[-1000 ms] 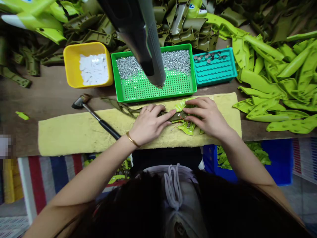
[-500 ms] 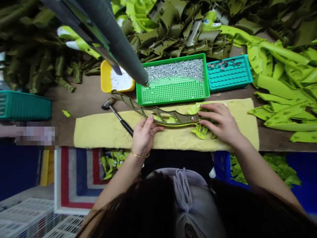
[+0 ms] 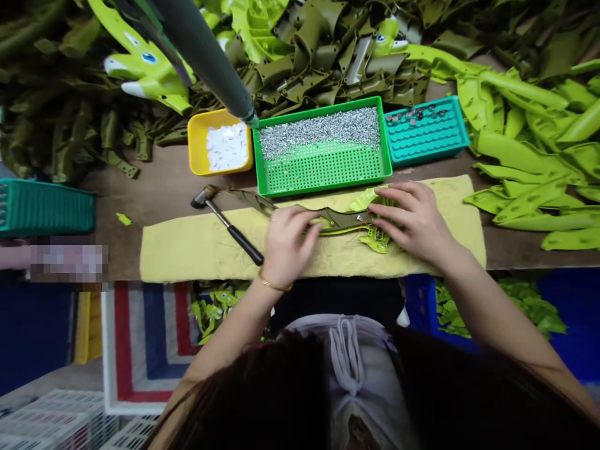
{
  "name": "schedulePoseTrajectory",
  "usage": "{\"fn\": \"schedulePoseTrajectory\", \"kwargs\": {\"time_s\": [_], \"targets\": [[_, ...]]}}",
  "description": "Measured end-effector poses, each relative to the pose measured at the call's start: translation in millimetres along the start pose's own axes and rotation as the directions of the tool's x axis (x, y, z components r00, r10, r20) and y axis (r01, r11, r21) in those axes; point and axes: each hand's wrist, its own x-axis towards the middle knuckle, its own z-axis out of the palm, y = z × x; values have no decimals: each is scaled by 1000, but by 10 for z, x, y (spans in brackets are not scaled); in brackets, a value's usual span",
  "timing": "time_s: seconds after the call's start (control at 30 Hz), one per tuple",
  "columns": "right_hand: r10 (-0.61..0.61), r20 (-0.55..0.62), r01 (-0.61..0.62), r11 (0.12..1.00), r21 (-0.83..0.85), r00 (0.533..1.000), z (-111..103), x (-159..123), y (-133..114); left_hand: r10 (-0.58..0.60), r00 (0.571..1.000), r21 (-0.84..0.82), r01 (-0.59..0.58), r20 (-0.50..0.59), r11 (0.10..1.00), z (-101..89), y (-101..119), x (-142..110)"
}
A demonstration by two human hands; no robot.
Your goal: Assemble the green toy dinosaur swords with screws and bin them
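Observation:
A long curved plastic toy half-shell (image 3: 344, 217), olive on its inner side with a lime edge, lies across the yellow cloth (image 3: 187, 250). My left hand (image 3: 289, 240) is over its middle, palm down, the fingers bent over the shell and the thumb towards the right. At the shell's right end, my right hand (image 3: 415, 222) grips it with slightly parted fingers, partly covering that end. Lime plastic pieces (image 3: 376, 240) and thin wires show beside those fingertips. A hammer (image 3: 234, 231) with a black handle rests left of my left hand.
Behind the cloth stand a yellow tub (image 3: 197, 144) of white pieces, a green tray (image 3: 323, 181) of screws and a teal tray (image 3: 426, 140). A powered screwdriver (image 3: 220, 69) hangs above. Olive parts (image 3: 319, 56) and lime parts (image 3: 539, 162) are piled around. Another person's blurred arm (image 3: 16, 252) shows at left.
My left hand has turned from gripping the shell's near edge to lying palm down over it. My right hand stays at the right end. The screwdriver has swung up and left.

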Motion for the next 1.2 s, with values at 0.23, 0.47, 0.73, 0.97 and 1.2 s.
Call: {"fn": "schedulePoseTrajectory", "kwargs": {"time_s": [0.23, 0.47, 0.73, 0.97, 1.2], "targets": [[22, -53, -33, 976, -215, 998, 212, -216, -507, 264, 946, -64, -256, 190, 964, 466, 206, 180], [164, -187, -188, 975, -119, 969, 391, -133, -564, 140, 972, -61, -130, 190, 990, 387, 79, 95], [251, -258, -216, 963, 159, 933, 354, -66, -509, 236, 956, -132, -215, 175, 968, 375, 195, 136], [246, -257, -213, 965, 151, 935, 358, -85, -476, 204, 968, -171, -178, 148, 969, 379, 206, 153], [120, -266, -103, 992, 78, 957, 305, -60, -438, 5, 999, -296, 7, 37, 955, 415, 369, 22]]}}
